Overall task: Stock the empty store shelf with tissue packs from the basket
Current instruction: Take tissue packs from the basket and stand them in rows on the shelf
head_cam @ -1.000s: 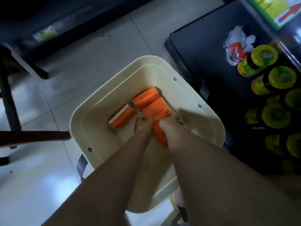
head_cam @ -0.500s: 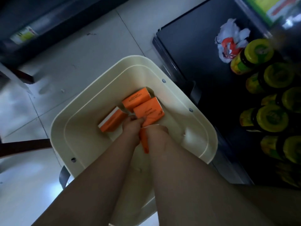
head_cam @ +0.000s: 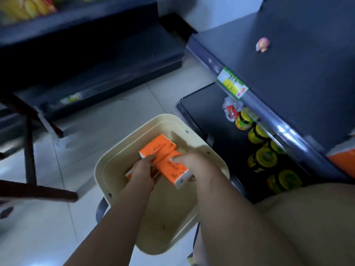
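A cream plastic basket [head_cam: 107, 166] stands on the tiled floor. Over it, both my hands hold a bunch of orange tissue packs [head_cam: 163, 152] with white ends, lifted above the basket's bottom. My left hand [head_cam: 143, 169] grips the packs from the left and near side. My right hand [head_cam: 194, 162] grips them from the right, fingers curled round the near pack's white end. A dark shelf [head_cam: 307, 60] stretches at the right, with an orange pack [head_cam: 343, 162] at its near right edge.
Several jars with yellow-green lids [head_cam: 265, 158] fill the lower shelf at the right, beside a crumpled wrapper [head_cam: 230, 110]. A price tag [head_cam: 232, 85] sits on the shelf rail. A dark shelf unit [head_cam: 96, 54] and a dark stool frame [head_cam: 28, 150] stand at the left.
Both hands have gathered the orange packs together and raised them off the basket's bottom. The view has tilted up, bringing the upper shelf at the right into sight.
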`<state>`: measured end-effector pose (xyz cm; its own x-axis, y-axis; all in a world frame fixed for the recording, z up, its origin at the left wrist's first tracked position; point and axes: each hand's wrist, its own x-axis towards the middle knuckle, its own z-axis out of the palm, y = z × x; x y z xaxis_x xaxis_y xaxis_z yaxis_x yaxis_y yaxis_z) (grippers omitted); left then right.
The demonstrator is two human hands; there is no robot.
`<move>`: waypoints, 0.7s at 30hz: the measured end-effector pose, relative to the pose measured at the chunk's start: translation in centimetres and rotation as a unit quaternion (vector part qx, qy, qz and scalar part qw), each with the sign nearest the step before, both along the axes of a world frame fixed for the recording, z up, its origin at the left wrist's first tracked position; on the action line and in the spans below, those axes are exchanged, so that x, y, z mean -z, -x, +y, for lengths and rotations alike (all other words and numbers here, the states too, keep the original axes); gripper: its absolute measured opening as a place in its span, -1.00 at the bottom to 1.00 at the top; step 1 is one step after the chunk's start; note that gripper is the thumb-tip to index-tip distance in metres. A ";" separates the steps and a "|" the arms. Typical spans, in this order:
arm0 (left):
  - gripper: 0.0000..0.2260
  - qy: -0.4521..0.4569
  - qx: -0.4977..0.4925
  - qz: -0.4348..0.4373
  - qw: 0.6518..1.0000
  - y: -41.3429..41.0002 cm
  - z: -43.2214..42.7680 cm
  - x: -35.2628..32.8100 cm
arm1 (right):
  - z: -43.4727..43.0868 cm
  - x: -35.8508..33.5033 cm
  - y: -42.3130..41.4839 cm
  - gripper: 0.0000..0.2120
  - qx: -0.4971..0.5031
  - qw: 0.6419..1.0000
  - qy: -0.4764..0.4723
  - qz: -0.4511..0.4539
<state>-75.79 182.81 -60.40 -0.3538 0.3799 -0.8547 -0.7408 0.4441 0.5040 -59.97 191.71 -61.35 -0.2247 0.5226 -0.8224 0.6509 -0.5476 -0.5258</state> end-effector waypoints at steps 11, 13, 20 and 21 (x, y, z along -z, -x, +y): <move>-0.78 -0.260 0.093 -0.018 0.961 -2.4 0.5 -15.6 | -1.8 -23.9 -6.1 -0.66 0.080 0.961 -0.259 0.053; -0.71 -0.311 0.116 0.018 0.943 -3.4 0.7 -18.5 | -3.0 -26.7 -7.8 -0.77 0.100 0.939 -0.323 0.067; -0.50 -0.452 0.188 -0.013 0.872 -10.6 1.2 -28.0 | -8.2 -33.5 -16.6 -0.80 0.210 0.848 -0.467 0.134; -0.49 -0.465 0.201 -0.021 0.862 -12.0 1.3 -28.9 | -8.9 -34.2 -18.1 -0.79 0.231 0.836 -0.477 0.144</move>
<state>-63.75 184.12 -31.48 -0.0098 0.9922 -0.1241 -0.6474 0.0882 0.7570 -41.90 182.76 -27.12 0.0652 0.9953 0.0721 0.2565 0.0531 -0.9651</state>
